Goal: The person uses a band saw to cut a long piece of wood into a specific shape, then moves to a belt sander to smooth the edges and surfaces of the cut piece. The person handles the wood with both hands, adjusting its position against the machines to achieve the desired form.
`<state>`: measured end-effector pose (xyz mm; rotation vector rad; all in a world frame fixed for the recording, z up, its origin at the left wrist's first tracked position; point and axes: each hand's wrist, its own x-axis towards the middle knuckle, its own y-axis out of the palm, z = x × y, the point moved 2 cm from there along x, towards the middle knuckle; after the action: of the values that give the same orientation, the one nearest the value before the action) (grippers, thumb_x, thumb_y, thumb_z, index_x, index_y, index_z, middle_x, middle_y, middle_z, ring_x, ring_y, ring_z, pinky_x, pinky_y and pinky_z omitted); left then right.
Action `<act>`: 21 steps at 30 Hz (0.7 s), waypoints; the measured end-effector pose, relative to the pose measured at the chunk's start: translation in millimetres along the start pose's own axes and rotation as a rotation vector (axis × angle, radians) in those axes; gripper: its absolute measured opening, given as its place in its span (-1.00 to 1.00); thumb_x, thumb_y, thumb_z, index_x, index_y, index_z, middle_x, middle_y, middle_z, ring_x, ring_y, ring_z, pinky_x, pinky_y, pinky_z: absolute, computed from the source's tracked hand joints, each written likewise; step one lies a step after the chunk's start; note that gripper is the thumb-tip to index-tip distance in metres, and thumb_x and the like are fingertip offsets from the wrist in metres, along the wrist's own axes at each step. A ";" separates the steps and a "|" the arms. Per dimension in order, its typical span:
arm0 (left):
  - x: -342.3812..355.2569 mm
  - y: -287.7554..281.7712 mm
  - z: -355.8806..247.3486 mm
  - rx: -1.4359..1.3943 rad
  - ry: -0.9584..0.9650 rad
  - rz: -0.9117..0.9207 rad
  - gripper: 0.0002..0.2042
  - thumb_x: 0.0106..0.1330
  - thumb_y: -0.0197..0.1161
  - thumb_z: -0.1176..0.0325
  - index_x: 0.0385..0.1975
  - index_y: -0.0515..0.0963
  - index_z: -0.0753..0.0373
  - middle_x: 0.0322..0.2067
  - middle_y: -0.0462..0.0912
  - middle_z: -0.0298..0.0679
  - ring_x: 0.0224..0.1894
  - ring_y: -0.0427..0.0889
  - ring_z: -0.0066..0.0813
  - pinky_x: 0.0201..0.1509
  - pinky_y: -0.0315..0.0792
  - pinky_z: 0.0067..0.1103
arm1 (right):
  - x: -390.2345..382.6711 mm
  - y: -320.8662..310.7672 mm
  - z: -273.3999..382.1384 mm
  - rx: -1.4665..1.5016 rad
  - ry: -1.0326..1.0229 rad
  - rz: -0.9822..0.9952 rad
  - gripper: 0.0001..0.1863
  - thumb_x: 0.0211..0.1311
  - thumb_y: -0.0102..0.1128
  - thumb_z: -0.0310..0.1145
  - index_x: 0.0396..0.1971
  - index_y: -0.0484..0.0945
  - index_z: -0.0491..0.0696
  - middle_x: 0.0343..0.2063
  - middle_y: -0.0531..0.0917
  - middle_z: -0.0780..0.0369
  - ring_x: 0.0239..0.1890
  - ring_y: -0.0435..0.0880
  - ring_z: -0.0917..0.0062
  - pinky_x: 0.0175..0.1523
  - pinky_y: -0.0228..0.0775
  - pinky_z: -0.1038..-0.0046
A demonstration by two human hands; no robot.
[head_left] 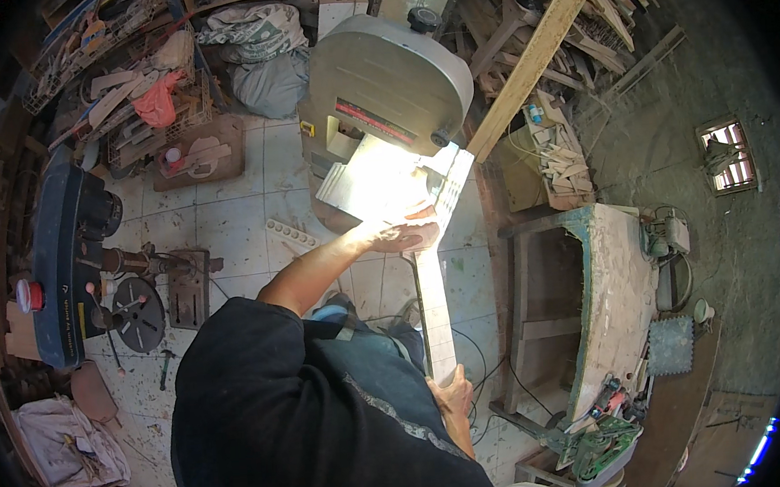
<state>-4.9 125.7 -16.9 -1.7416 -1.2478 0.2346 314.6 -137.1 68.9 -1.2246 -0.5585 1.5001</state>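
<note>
In the head view a long, pale wooden piece runs from the band saw back toward my body. Its upper end lies at the brightly lit saw table, where glare hides detail. My left hand grips the piece beside the table's near edge, fingers wrapped on it. My right hand is closed on the lower end, low by my right side.
A drill press stands on the left. Wood scraps, a worn bench and a long leaning board are on the right. Sacks lie behind the saw; a power strip and cables are on the floor.
</note>
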 end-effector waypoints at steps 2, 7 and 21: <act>-0.5 4.2 -0.6 -0.008 -0.014 0.016 -0.52 0.50 0.08 0.05 0.39 0.44 -0.07 0.45 0.34 -0.19 0.38 0.42 -0.14 0.36 0.40 -0.28 | 0.7 0.2 -2.1 0.001 0.000 -0.005 -0.33 -0.12 0.56 -0.01 -0.17 0.45 -0.18 -0.32 0.70 -0.20 -0.20 0.72 -0.16 -0.04 0.55 0.01; 1.2 10.8 2.1 -0.017 -0.053 0.043 -0.52 0.49 0.08 0.06 0.39 0.44 -0.08 0.44 0.36 -0.19 0.37 0.42 -0.13 0.34 0.41 -0.25 | 5.5 -2.5 -7.3 -0.027 -0.017 -0.020 -0.33 -0.14 0.56 -0.01 -0.18 0.44 -0.17 -0.33 0.71 -0.19 -0.20 0.71 -0.16 -0.04 0.54 0.00; 11.1 -11.1 -18.8 -0.014 -0.020 -0.119 -0.48 0.44 0.16 0.12 0.40 0.40 -0.02 0.44 0.36 -0.20 0.32 0.46 -0.04 0.38 0.35 -0.25 | 24.9 -25.8 -12.7 -0.047 -0.022 0.019 -0.35 -0.13 0.55 -0.03 -0.19 0.46 -0.18 -0.31 0.71 -0.20 -0.17 0.72 -0.15 -0.03 0.54 0.02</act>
<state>4.8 124.3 5.5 -1.6743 -1.3653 0.1746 339.6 -109.3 76.2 -1.2538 -0.6014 1.5254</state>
